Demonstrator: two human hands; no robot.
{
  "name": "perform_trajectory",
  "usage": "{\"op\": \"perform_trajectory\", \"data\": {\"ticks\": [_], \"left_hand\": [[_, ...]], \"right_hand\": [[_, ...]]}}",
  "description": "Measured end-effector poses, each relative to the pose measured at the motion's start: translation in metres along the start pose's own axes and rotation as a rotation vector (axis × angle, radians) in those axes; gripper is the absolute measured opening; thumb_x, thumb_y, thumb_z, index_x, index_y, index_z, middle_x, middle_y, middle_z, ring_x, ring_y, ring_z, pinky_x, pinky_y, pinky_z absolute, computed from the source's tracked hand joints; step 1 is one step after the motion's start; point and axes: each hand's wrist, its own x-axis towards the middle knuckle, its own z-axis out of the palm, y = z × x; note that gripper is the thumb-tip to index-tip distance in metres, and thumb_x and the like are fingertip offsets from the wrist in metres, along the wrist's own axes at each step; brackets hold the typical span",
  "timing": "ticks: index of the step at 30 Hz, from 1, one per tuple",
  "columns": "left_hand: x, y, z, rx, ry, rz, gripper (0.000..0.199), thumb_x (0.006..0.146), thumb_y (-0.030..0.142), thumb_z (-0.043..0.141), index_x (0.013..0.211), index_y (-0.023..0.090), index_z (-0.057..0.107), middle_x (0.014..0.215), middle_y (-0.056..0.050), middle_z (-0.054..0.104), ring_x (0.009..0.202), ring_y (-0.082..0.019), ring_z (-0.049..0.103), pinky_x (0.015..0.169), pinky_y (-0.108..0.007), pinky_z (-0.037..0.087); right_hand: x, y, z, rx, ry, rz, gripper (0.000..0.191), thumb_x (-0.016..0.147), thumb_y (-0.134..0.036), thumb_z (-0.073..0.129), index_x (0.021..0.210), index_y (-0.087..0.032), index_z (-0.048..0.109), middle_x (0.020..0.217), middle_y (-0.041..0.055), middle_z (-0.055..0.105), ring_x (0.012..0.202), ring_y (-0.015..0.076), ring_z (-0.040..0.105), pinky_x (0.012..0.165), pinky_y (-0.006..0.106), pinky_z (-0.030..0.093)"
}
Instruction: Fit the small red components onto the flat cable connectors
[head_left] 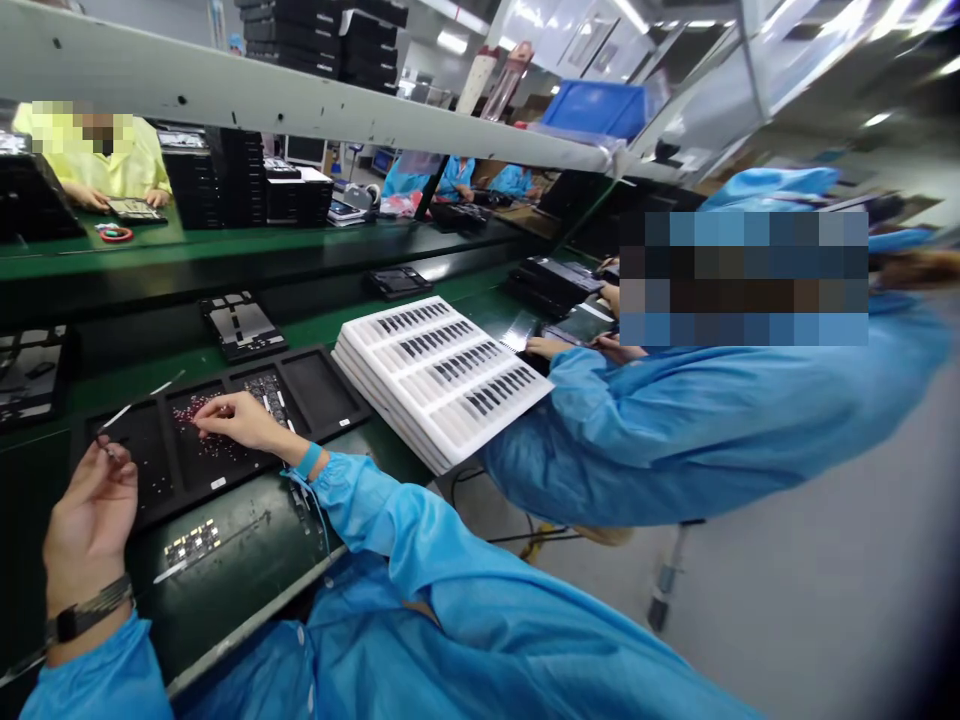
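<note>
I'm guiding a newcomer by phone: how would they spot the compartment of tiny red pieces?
On the green bench, left of the stacked white trays, lies a long black divided tray. It's the second compartment from the left, under the right hand's fingertips. Scattered red pieces mark it; its right neighbour holds larger dark parts.

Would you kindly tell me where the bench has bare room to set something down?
Bare green benchtop shows between the circuit strips and front edge, and behind the black divided tray, between the flat device and white tray stack. Crowded: the compartment of red parts under the right hand.
</note>
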Motion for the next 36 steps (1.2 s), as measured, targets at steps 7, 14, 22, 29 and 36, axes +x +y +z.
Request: {"op": "perform_trajectory", "data": {"ticks": [7,14,22,29,36], "left_hand": [[-0.008,-0.017,0.009,0.126,0.065,0.073,0.019,0.069,0.009,0.083,0.083,0.015,0.072,0.078,-0.002,0.078,0.071,-0.018,0.079,0.054,-0.017,0.059],[-0.017,-0.034,0.016,0.269,-0.001,0.092,0.041,0.06,0.027,0.094,0.089,0.012,0.07,0.079,-0.007,0.077,0.071,-0.023,0.08,0.053,-0.022,0.056],[-0.025,-0.035,0.023,0.309,-0.079,0.092,0.038,0.059,0.028,0.095,0.085,0.013,0.072,0.072,-0.005,0.075,0.066,-0.021,0.076,0.054,-0.025,0.056],[-0.024,-0.036,0.023,0.294,-0.074,0.112,0.036,0.059,0.027,0.092,0.085,0.013,0.071,0.074,-0.005,0.075,0.065,-0.019,0.073,0.053,-0.025,0.055],[-0.026,-0.039,0.023,0.328,-0.101,0.113,0.035,0.063,0.028,0.092,0.087,0.012,0.072,0.072,-0.005,0.074,0.065,-0.019,0.073,0.054,-0.026,0.055]], "right_hand": [[-0.031,-0.001,0.008,-0.14,-0.01,-0.061,0.012,0.092,-0.027,0.075,0.09,-0.016,0.077,0.085,0.0035,0.079,0.085,0.0188,0.074,0.083,0.028,0.054],[-0.044,0.006,0.006,-0.213,-0.04,-0.135,0.021,0.093,-0.037,0.073,0.093,-0.017,0.078,0.088,0.0054,0.08,0.08,0.0187,0.071,0.077,0.03,0.053],[-0.046,0.004,0.007,-0.176,-0.073,-0.119,0.019,0.092,-0.036,0.073,0.088,-0.018,0.076,0.085,0.0051,0.079,0.08,0.019,0.07,0.076,0.033,0.053],[-0.047,0.004,0.005,-0.185,-0.057,-0.118,0.018,0.087,-0.036,0.077,0.088,-0.018,0.078,0.089,0.0051,0.08,0.08,0.0177,0.066,0.074,0.031,0.049],[-0.047,0.005,0.002,-0.229,-0.069,-0.086,0.026,0.086,-0.043,0.078,0.086,-0.017,0.078,0.088,0.0044,0.078,0.069,0.0145,0.056,0.07,0.031,0.048]]}}
